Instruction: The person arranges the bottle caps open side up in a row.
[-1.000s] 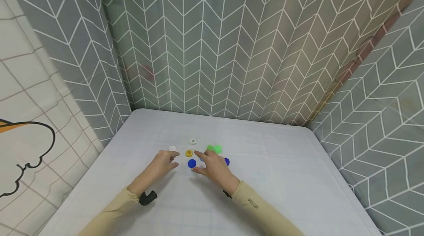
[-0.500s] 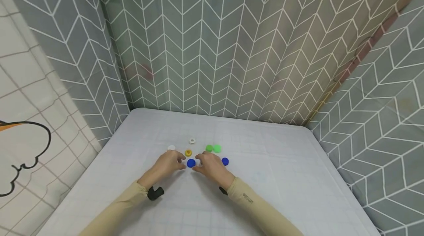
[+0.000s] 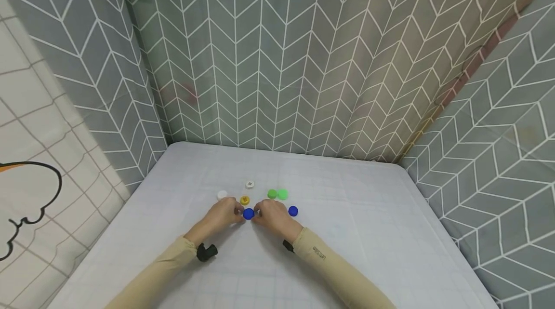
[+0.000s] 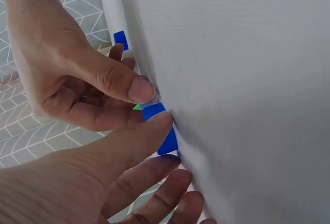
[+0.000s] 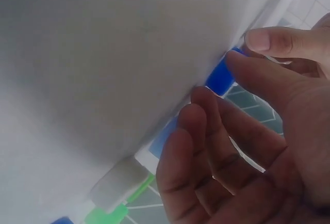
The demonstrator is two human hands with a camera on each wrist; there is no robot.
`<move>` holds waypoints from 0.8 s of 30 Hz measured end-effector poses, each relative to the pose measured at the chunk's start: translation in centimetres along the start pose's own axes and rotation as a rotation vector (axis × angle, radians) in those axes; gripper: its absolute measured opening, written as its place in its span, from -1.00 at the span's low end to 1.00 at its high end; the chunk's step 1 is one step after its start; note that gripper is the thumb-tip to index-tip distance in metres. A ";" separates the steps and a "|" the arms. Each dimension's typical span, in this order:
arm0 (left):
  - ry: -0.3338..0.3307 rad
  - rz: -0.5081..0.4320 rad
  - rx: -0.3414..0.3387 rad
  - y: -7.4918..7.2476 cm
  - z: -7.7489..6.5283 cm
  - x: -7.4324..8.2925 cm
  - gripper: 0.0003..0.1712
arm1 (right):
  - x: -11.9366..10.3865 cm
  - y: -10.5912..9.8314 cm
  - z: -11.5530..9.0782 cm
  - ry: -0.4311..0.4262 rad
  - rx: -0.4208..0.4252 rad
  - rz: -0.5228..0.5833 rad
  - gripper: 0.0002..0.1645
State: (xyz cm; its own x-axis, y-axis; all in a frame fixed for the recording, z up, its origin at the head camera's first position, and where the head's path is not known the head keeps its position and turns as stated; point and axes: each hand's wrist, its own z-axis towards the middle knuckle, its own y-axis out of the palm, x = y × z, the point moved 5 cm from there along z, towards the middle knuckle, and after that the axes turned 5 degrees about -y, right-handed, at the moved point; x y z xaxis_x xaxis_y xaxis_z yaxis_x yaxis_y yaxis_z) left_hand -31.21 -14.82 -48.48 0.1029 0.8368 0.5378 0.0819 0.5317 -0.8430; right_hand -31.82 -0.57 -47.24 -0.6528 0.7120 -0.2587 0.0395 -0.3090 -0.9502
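Note:
A blue round cap (image 3: 248, 214) sits on the white table between both hands. My left hand (image 3: 224, 210) reaches it from the left; in the left wrist view its thumb and index finger pinch the cap (image 4: 168, 140). From the right, my right hand (image 3: 274, 214) has its thumb and index fingertip at the same cap (image 5: 220, 78) in the right wrist view, fingers curled. A light blue piece (image 5: 164, 139) shows behind the right fingers, partly hidden. Just behind the cap lies a yellow round piece (image 3: 244, 200) with a cross mark.
A plain white disc (image 3: 222, 194) and a white disc with a cross mark (image 3: 249, 184) lie behind the left hand. Two green caps, one darker (image 3: 271, 194) and one lighter (image 3: 283, 194), lie behind the right hand. Another blue cap (image 3: 293, 211) is to its right.
My left hand has moved right, to the blue cap. The right hand's thumb and fingers have drawn together at the cap's right side. The other pieces stay put on the table.

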 end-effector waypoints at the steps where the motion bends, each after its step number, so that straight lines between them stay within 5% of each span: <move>1: 0.014 0.005 0.010 0.1 0.0 0.0 -0.73 | 0.1 0.1 0.0 0.000 0.003 -0.004 -0.75; 24: 0.037 0.000 0.065 0.4 0.0 0.5 -0.78 | 0.1 -0.2 -0.3 -0.017 0.027 -0.014 -0.79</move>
State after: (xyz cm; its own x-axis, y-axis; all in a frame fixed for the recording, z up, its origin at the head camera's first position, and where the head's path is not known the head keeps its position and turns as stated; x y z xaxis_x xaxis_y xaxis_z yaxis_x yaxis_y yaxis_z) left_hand -31.09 -14.15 -48.53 0.1394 0.8319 0.5371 0.0178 0.5402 -0.8414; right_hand -31.73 -0.25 -47.16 -0.6661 0.7056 -0.2417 0.0097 -0.3159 -0.9487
